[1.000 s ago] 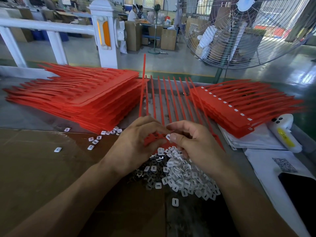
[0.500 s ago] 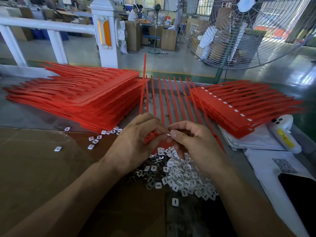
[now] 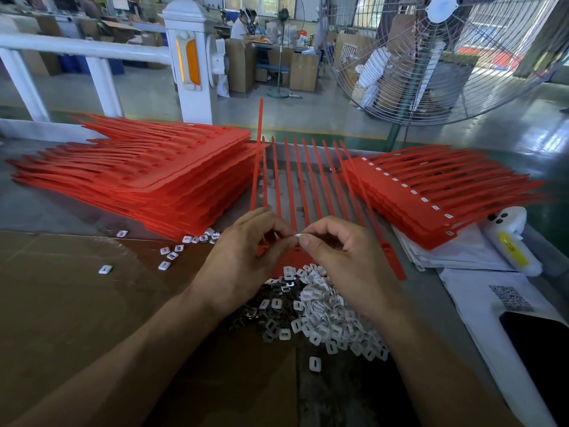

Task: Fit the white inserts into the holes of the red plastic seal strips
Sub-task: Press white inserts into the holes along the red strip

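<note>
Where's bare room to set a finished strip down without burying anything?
Bare cardboard lies left of the left hand, below the left red stack. Crowded: insert pile under the hands, papers right.

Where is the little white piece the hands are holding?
The white insert is mid-frame in the head view, pinched between the left hand and right hand, above the red strip and beyond the insert pile.

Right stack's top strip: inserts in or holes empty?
In. The top strip of the right stack shows a row of white inserts seated along its band; the left stack shows bare holes.
</note>
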### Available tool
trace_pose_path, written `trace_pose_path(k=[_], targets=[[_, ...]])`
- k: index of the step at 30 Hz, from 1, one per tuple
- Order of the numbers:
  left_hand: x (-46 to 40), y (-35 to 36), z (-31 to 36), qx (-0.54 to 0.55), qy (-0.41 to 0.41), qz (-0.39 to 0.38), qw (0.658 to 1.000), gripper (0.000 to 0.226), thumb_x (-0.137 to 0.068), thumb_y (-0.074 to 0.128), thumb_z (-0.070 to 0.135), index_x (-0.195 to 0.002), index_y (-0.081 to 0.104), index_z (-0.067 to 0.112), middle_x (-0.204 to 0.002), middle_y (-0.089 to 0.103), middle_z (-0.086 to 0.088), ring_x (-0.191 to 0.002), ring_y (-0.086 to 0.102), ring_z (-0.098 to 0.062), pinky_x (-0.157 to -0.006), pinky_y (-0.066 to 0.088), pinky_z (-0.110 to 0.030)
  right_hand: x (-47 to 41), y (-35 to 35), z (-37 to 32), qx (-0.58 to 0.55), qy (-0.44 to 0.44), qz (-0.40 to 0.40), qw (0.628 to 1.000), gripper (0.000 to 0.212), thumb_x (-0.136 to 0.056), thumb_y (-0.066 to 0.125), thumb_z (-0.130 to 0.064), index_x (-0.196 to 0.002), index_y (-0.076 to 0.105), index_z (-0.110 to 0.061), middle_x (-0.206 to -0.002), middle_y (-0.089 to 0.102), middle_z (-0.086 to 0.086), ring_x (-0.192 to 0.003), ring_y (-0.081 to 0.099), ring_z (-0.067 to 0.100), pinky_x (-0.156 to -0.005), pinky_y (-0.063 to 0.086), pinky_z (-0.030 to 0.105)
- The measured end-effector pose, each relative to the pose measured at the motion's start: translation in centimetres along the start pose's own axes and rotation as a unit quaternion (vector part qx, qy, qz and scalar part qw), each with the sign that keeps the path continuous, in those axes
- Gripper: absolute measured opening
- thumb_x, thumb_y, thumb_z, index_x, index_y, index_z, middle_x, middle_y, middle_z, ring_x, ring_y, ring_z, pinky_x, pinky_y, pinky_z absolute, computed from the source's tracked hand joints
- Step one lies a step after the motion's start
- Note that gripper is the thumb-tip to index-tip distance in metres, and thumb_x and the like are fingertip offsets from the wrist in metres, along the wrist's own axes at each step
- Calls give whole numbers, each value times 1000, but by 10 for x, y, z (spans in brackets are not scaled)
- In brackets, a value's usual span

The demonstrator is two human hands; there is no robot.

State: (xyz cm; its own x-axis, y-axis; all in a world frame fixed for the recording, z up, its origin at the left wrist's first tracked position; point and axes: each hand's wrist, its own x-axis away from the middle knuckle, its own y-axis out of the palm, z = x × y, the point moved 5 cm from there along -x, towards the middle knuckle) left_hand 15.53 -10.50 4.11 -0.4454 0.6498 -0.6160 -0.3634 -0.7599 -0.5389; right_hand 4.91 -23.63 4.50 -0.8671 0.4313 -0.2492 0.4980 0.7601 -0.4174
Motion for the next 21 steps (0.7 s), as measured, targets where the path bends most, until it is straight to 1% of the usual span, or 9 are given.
trace_pose_path(k=[3, 7, 10, 12, 14, 15, 18, 20, 21], targets=[[1, -2, 2, -3, -2, 18, 1000, 17, -90, 73, 31, -104, 64, 29, -98, 62, 13, -89, 62, -16, -73, 49, -20, 0, 0, 1, -19, 16, 4, 1000, 12, -99, 66, -33, -92, 75, -35, -88, 74, -15, -85, 68, -1, -71, 48, 14], [1, -3, 11, -53, 42, 18, 998, 20, -91, 71, 31, -108, 68, 20, -102, 59, 14, -92, 59, -7, -78, 47, -15, 0, 2, 4, -42, 39, -1, 998, 12, -99, 65, -33, -93, 75, -35, -90, 76, -15, -86, 69, -2, -76, 47, 21], [1, -4, 12, -72, 58, 16, 996, 22, -92, 70, 29, -109, 68, 16, -104, 60, 10, -94, 58, -5, -80, 51, -22, 0, 3, 4, -34, 39, -12, 999, 14, -100, 64, -33, -93, 75, -36, -90, 75, -17, -88, 69, -4, -77, 47, 21], [0, -4, 11, -78, 56, 9, 995, 20, -93, 69, 29, -109, 68, 18, -105, 60, 12, -94, 58, -6, -80, 52, -25, 1, 2, 4, -24, 38, -13, 999, 14, -101, 62, -37, -95, 75, -37, -91, 75, -17, -88, 69, -3, -78, 48, 22], [-1, -9, 5, -87, 31, 13, 996, 16, -92, 70, 30, -106, 67, 22, -102, 60, 15, -93, 58, -6, -78, 52, -25, 1, -1, 5, -7, 41, 3, 999, 16, -101, 61, -42, -98, 76, -36, -92, 75, -17, -89, 69, -3, -77, 48, 21], [-2, -12, -1, -94, 6, 18, 995, 13, -92, 70, 30, -103, 67, 24, -100, 59, 17, -92, 58, -6, -77, 51, -26, 1, -3, 6, 11, 41, 18, 999, 16, -101, 61, -42, -98, 75, -35, -91, 74, -19, -88, 68, -5, -75, 48, 18], [-1, -25, -27, -125, -91, 32, 987, 8, -91, 72, 30, -98, 69, 28, -96, 59, 17, -91, 57, -4, -78, 49, -25, 0, -11, 11, 90, 47, 62, 993, 14, -101, 63, -37, -92, 73, -33, -81, 71, -19, -77, 66, -2, -58, 47, 8], [1, -29, -40, -139, -142, 23, 980, 7, -90, 74, 30, -96, 71, 28, -95, 59, 16, -91, 57, -6, -79, 50, -29, 0, -15, 16, 108, 58, 72, 990, 13, -101, 65, -34, -91, 73, -31, -76, 71, -13, -76, 65, -2, -58, 46, 5], [2, -30, -43, -143, -158, 13, 977, 6, -89, 74, 30, -94, 71, 28, -95, 59, 15, -90, 57, -6, -80, 50, -30, 0, -16, 17, 110, 62, 72, 989, 12, -100, 65, -33, -92, 73, -30, -75, 71, -13, -77, 65, -2, -59, 48, 6]])
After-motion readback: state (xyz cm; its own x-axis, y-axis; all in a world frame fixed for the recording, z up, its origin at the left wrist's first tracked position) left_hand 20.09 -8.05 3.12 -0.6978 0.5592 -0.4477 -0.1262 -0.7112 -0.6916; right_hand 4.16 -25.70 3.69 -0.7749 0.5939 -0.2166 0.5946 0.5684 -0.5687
